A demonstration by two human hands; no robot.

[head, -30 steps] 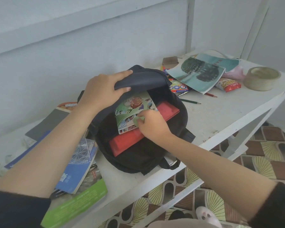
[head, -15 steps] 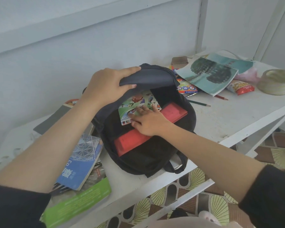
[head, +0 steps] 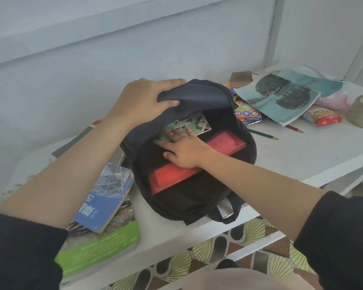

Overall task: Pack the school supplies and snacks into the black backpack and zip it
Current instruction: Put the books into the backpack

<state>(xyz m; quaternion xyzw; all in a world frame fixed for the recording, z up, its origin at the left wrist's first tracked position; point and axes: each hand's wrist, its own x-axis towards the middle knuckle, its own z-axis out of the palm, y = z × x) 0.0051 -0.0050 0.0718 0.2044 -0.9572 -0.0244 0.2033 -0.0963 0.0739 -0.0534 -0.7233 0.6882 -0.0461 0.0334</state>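
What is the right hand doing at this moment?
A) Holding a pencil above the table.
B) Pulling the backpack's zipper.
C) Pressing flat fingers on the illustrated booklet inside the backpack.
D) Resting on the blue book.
C: the right hand lies with straight fingers on the illustrated booklet inside the black backpack, whose flap the left hand holds up.

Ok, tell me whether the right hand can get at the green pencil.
Probably yes. The right hand lies flat and empty inside the backpack, and the green pencil lies uncovered on bare table just right of it.
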